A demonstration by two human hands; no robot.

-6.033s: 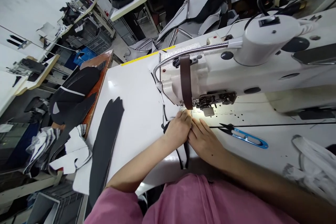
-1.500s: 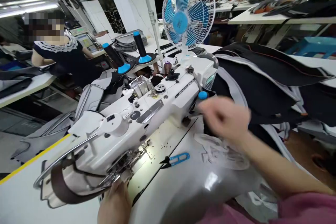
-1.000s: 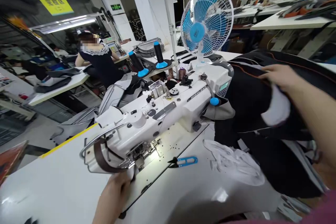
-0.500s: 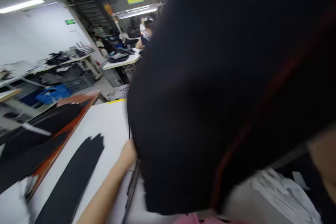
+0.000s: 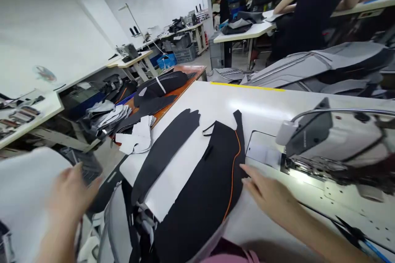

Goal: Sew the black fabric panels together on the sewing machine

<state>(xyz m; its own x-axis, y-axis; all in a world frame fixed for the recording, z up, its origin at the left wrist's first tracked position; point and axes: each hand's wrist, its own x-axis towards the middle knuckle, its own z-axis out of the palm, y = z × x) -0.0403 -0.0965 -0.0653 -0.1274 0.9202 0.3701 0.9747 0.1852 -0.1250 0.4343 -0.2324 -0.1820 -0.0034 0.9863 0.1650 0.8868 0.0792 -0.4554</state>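
A black fabric panel point(image 5: 197, 197) with an orange piping line point(image 5: 233, 168) lies on the white table. At its right edge is my right hand point(image 5: 265, 189), open, with the fingers stretched out and the fingertips at the cloth. My left hand point(image 5: 69, 193), blurred, is off the table at the left, thumb and fingers apart. Behind it is a pale sheet-like piece point(image 5: 27, 185); whether they touch I cannot tell. A long dark fabric strip point(image 5: 169, 148) lies left of the panel. A small black strap loop point(image 5: 209, 130) shows at the panel's far end.
A sewing machine point(image 5: 336, 144) stands at the right, with scissors point(image 5: 352, 230) near the front. Grey panels point(image 5: 317, 65) are piled beyond the far edge. An orange-brown table point(image 5: 185, 86) with dark pieces adjoins at left. A person point(image 5: 317, 12) in dark clothing is behind.
The black panel that was lifted close before me now lies on the table. My left hand has moved off to the left, away from it. The view has turned left; my right hand now shows.
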